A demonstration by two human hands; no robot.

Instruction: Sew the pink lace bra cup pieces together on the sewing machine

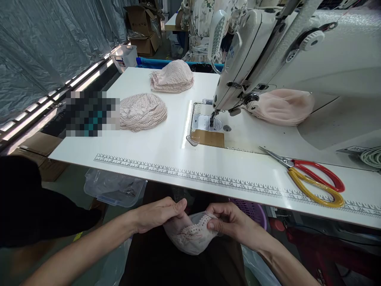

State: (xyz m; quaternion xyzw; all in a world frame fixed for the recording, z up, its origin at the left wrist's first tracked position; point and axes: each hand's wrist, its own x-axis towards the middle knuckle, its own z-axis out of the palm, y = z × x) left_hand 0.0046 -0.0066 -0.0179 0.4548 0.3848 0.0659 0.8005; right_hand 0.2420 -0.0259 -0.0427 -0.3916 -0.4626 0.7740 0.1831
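Over my lap, below the table's front edge, I hold a pale lace-edged fabric cup (192, 239), its rounded side hanging down. My right hand (230, 223) pinches the lace edge at its right end between thumb and fingers. The fingers of my left hand (165, 214) reach into the cup and grip its left side; part of them is hidden by the fabric. On the table lie a stack of pale pink lace pieces (144, 113) and, farther back, a second stack of lace pieces (172, 77).
A white sewing machine (253, 47) stands at the right, with sheer pink fabric pieces (282, 105) under its arm. Scissors (309, 174) with red and yellow handles lie near the table's printed ruler (208, 179). Below are a clear plastic bin (114, 188) and a purple basket (253, 212).
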